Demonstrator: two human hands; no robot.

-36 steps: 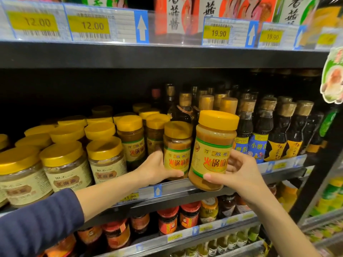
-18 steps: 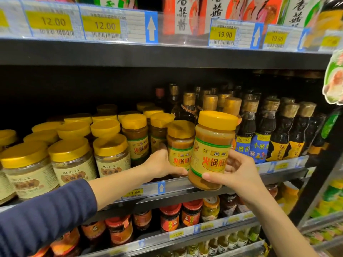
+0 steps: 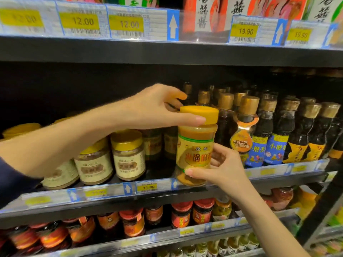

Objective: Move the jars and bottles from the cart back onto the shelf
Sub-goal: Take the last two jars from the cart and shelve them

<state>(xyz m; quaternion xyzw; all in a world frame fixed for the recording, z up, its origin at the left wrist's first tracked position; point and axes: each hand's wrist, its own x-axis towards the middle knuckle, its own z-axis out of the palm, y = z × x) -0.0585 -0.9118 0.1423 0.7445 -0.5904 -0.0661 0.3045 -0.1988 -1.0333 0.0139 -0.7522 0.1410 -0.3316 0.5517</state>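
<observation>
Yellow-lidded sauce jar [image 3: 194, 145] held upright at the front edge of the middle shelf [image 3: 111, 193], its base level with the price rail. Right hand [image 3: 228, 167] grips the lower body, thumb on the label. Left hand [image 3: 156, 108] clasps the lid [image 3: 199, 113], thumb across its front and fingers curled over behind. Likely hazards: the base could catch the rail and tip the jar, or its side could knock the dark bottles [image 3: 263, 130] just beside it. Hidden: the slot behind the jar, whether the base rests on the shelf, and the cart.
</observation>
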